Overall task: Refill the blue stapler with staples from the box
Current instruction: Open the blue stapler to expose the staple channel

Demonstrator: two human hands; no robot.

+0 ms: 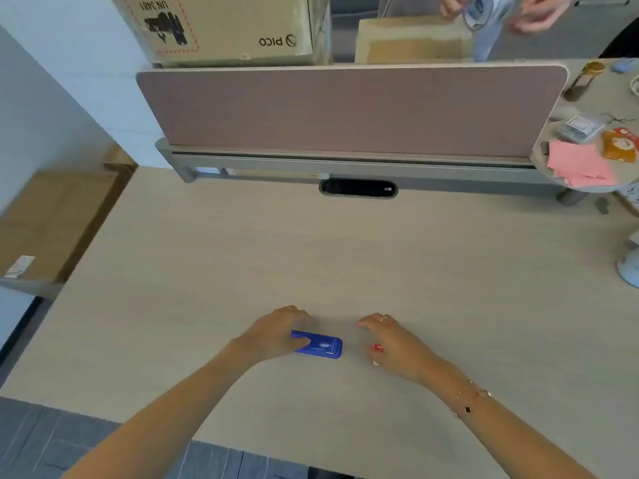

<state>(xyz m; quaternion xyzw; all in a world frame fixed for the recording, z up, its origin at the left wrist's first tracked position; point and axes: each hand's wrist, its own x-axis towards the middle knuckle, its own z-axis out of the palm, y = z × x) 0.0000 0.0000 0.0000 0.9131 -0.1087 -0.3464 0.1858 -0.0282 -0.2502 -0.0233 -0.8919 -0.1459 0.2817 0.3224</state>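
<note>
A small blue stapler [323, 346] lies flat and closed on the pale wooden desk [345, 257], near the front edge. My left hand [276, 331] wraps its left end, thumb on top and fingers curled behind it. To the right, my right hand [390, 342] rests over a small red and white staple box [377, 349]. Only a corner of the box shows under the palm, so the hold on it is unclear.
A brown divider panel [349, 110] closes the back of the desk, with a cable slot [358, 188] in front of it. Cardboard boxes [221, 25] stand behind. Pink papers [577, 164] and snacks lie at the right. Another person's hands [532, 12] work beyond the divider.
</note>
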